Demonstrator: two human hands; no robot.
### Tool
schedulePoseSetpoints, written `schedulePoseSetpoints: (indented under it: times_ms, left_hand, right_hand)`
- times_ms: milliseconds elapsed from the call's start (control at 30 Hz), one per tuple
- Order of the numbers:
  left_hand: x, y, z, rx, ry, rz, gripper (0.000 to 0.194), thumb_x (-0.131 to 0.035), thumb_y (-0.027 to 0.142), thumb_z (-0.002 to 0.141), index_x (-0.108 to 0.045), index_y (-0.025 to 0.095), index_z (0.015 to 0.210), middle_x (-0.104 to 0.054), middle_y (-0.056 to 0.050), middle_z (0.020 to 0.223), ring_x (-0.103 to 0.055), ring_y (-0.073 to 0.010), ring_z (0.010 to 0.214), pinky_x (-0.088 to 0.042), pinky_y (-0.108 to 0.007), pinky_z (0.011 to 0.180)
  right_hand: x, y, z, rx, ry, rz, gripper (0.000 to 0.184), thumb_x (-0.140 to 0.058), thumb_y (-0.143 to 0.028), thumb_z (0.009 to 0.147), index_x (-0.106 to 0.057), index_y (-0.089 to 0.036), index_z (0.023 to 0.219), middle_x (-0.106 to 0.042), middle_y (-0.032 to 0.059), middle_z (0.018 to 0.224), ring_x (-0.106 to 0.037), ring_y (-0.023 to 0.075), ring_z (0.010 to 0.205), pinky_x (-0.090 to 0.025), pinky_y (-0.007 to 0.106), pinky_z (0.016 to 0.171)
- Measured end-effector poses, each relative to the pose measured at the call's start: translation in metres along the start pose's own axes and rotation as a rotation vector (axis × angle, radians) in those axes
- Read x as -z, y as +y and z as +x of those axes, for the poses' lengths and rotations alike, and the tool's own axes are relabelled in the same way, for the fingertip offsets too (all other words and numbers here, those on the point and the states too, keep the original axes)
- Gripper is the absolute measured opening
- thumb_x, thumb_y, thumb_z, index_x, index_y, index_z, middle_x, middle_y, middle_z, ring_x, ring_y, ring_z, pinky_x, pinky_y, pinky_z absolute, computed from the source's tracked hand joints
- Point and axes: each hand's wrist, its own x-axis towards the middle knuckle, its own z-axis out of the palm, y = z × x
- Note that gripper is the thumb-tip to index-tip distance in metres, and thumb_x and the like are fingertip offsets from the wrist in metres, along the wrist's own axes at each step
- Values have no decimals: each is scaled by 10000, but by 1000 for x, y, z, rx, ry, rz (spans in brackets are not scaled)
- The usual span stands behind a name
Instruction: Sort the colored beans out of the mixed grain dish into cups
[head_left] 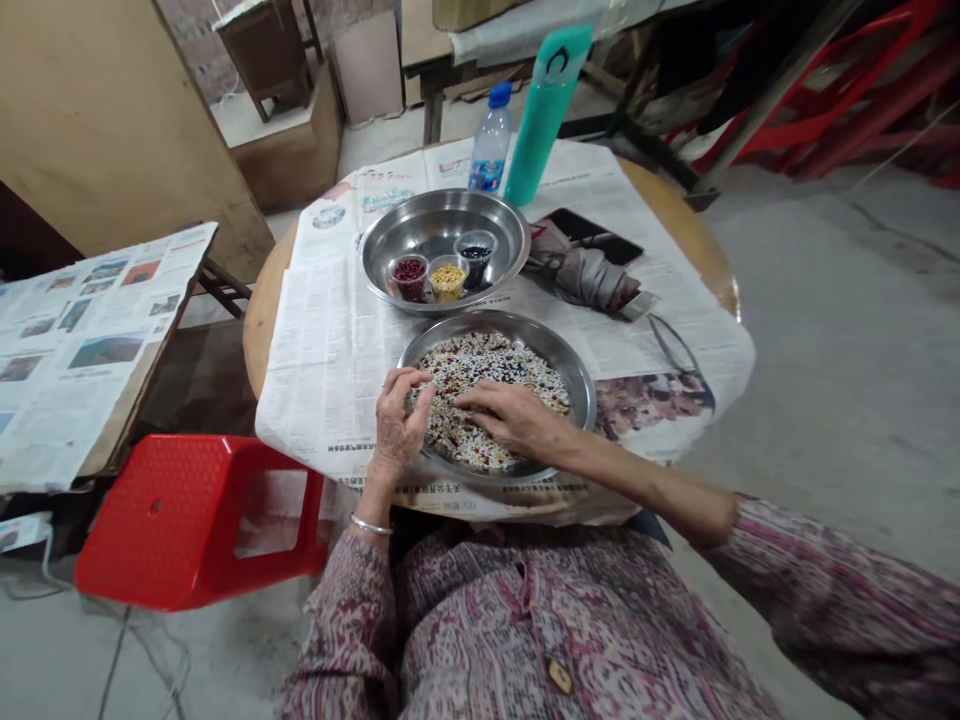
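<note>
A shallow steel basin (583,400) holds a spread mix of white grains with dark red, yellow and black beans (487,370). My left hand (401,415) is at the basin's left rim, its fingers curved and the thumb apart from them. Over the middle of the mix, my right hand (517,415) reaches in from the right, fingertips drawn together among the grains. Whatever is between those fingertips is too small to make out. Behind stands a second steel basin (517,225) with clear cups of red beans (409,272), yellow beans (448,280) and black beans (475,255).
Newspaper (315,340) covers the round table. A water bottle (491,140) and a teal bottle (547,115) stand at the back. A folded umbrella (585,270) and a dark tablet-like item (600,238) lie right. A red stool (172,510) is at left.
</note>
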Motion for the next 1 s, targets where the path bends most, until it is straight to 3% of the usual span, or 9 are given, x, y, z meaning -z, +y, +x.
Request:
schedulePoseSetpoints:
  times_ms: [133, 267, 333, 467, 600, 767, 867, 1000]
  left_hand:
    - [0, 0, -1, -5, -6, -5, 67, -597, 217, 992, -663, 209, 1004, -659, -49, 1033, -638, -185, 1052, -523, -362, 972]
    - [-1, -1, -1, -12, 1, -25, 62, -601, 210, 988, -662, 210, 1002, -664, -49, 1036, -637, -188, 1058, -523, -364, 977]
    - [-1, -1, 0, -16, -1, -18, 70, -592, 222, 994, -660, 209, 1005, -665, -51, 1037, -636, -191, 1058, -525, -371, 976]
    - [0, -1, -1, -17, -7, 8, 82, -580, 228, 999, -658, 205, 1005, -665, -56, 1036, -638, -194, 1059, -527, -371, 977]
    - [-1, -1, -2, -6, -6, 0, 72, -593, 206, 987, -659, 201, 1015, -661, -57, 1055, -637, -191, 1057, -526, -366, 979]
    - [-2, -2, -3, -17, 3, -11, 75, -592, 189, 985, -658, 202, 1018, -660, -49, 1043, -633, -187, 1054, -525, -362, 979]
    - [-2, -3, -2, -20, 5, -9, 72, -600, 189, 984, -658, 206, 1022, -656, -50, 1051, -632, -183, 1045, -528, -355, 965]
    - [-2, -2, -2, -19, 8, -22, 66, -604, 201, 987, -661, 217, 1015, -656, -50, 1046, -632, -183, 1049, -527, -358, 965]
  right_hand:
    - [14, 21, 17, -130, 139, -102, 350, -479, -184, 933, -708, -208, 1195, -706, 111, 1123, -675, 247, 1029, -536, 410, 950]
    - [24, 34, 21, -323, 141, -325, 330, -556, -365, 938, -719, -168, 1146, -683, 155, 1100, -641, 316, 1039, -529, 473, 931]
    - [19, 29, 22, -293, 110, -298, 310, -585, -383, 927, -725, -176, 1110, -688, 141, 1077, -640, 292, 1005, -528, 439, 909]
    - [5, 2, 26, -171, 10, -24, 200, -577, -234, 894, -742, -183, 993, -731, 83, 956, -655, 206, 869, -514, 341, 839]
    - [8, -24, 20, -131, -119, 229, 214, -550, -193, 890, -755, -191, 952, -756, 42, 879, -664, 166, 782, -498, 298, 765]
    - [12, -35, 3, 39, -329, 214, 242, -561, -163, 881, -761, -194, 1012, -756, 66, 955, -686, 175, 834, -518, 304, 782]
    - [11, -19, 5, 2, -221, 89, 287, -523, -154, 895, -765, -201, 1042, -750, 84, 992, -694, 207, 897, -536, 351, 850]
    - [16, 20, 24, -223, 39, -19, 307, -501, -189, 912, -774, -204, 1054, -753, 95, 1053, -692, 239, 970, -533, 404, 937]
